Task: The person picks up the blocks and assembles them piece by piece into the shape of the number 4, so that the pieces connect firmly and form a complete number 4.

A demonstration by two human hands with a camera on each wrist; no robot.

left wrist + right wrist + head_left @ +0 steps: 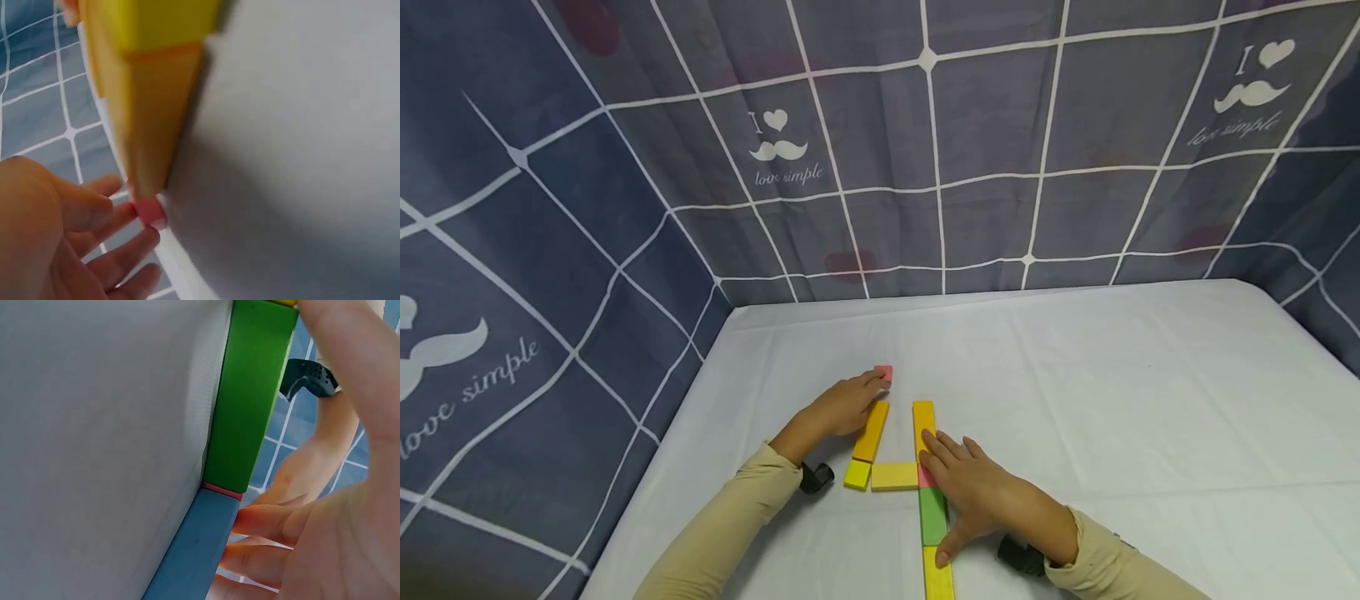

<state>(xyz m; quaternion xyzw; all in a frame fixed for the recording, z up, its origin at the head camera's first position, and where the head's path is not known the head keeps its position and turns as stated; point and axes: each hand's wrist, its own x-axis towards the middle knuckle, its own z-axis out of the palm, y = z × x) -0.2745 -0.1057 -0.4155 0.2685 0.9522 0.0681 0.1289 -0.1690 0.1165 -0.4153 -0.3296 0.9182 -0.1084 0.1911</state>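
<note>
My left hand reaches to the far end of the block layout. Its fingertips touch a small pink block, also seen beyond an orange block in the left wrist view. The thumb stands apart from the pink block there. My right hand lies spread along a straight column. Its fingers touch the column's right side near an orange-yellow block and a pink block. The thumb reaches the yellow block; a green block lies between. A blue block shows beside the fingers in the right wrist view.
Left of the column lie a slanted orange block, a small yellow block and a pale yellow crosspiece. A white cloth covers the table. Patterned dark curtains hang behind and at both sides.
</note>
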